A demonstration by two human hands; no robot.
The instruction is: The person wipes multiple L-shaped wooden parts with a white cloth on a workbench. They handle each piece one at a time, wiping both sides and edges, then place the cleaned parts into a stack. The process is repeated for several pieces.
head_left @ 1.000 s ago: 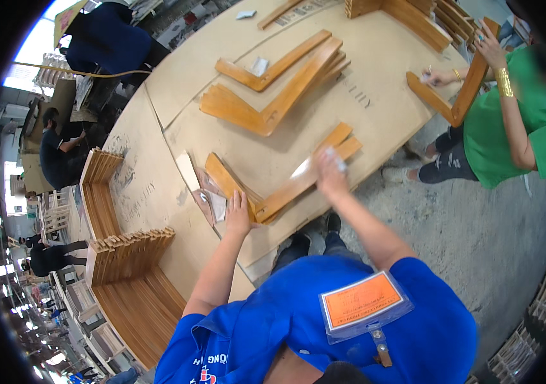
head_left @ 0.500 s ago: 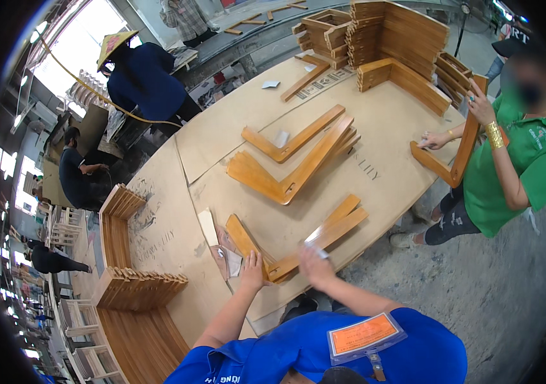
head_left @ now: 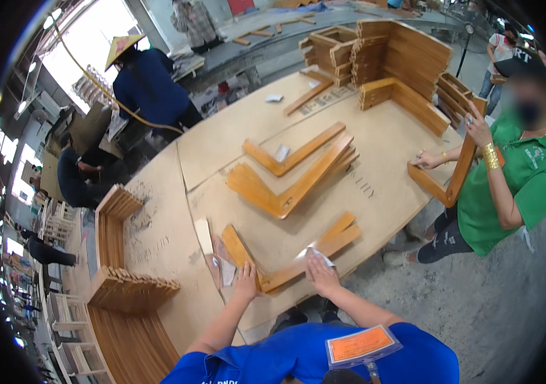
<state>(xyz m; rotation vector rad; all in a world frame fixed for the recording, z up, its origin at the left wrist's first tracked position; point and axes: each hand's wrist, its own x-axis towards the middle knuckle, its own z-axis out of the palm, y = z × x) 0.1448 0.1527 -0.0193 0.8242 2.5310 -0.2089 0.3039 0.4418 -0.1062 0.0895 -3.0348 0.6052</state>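
Observation:
An L-shaped wooden piece (head_left: 284,274), orange-brown and varnished, lies close to me on the table's front part, with another wooden bar (head_left: 343,224) under its right arm. My left hand (head_left: 246,281) grips it near the corner, fingers over the wood. My right hand (head_left: 321,274) presses a pale sheet of sandpaper (head_left: 321,253) on the right arm, fingers extended over it. Left of the piece lie a pale wooden strip (head_left: 204,235) and a worn sandpaper piece (head_left: 228,272).
Stacked L-shaped pieces (head_left: 289,192) lie mid-table, another one (head_left: 279,165) behind them with a pale sheet on it. Tall stacks stand at the back right (head_left: 413,54) and left (head_left: 135,326). A co-worker in green (head_left: 509,173) holds a wooden piece at the table's right edge (head_left: 427,201).
My right hand, blurred before, now shows sharply with the sandpaper on the right arm. My left hand stays at the corner. The whole view has shifted slightly.

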